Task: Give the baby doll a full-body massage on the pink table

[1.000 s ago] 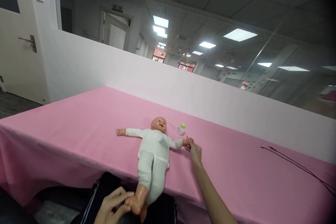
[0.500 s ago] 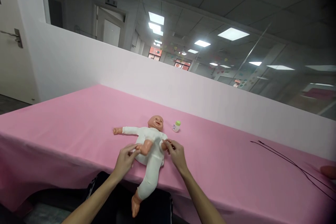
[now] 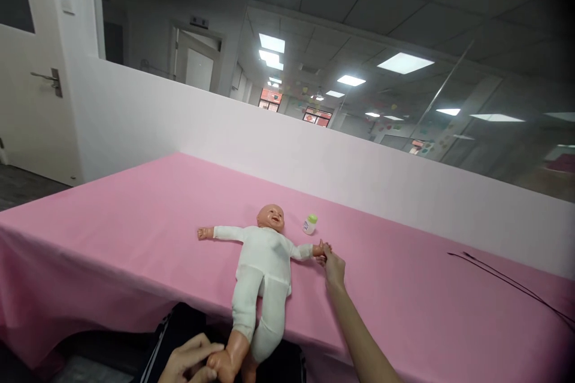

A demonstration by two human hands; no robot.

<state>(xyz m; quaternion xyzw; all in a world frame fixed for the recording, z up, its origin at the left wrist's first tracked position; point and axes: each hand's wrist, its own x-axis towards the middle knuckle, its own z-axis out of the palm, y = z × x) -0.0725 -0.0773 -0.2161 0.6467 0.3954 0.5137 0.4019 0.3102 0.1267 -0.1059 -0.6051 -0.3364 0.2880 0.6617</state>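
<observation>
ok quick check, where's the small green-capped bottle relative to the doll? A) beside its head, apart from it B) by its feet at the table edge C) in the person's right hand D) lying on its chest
A: the bottle stands on the pink cloth just beside the doll's head, not touching it, while the right hand holds the doll's wrist instead.

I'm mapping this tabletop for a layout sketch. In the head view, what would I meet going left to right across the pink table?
Doll's outstretched hand → doll's head → small green-capped bottle → right hand holding the doll's other hand → thin black cable near the right edge.
</observation>
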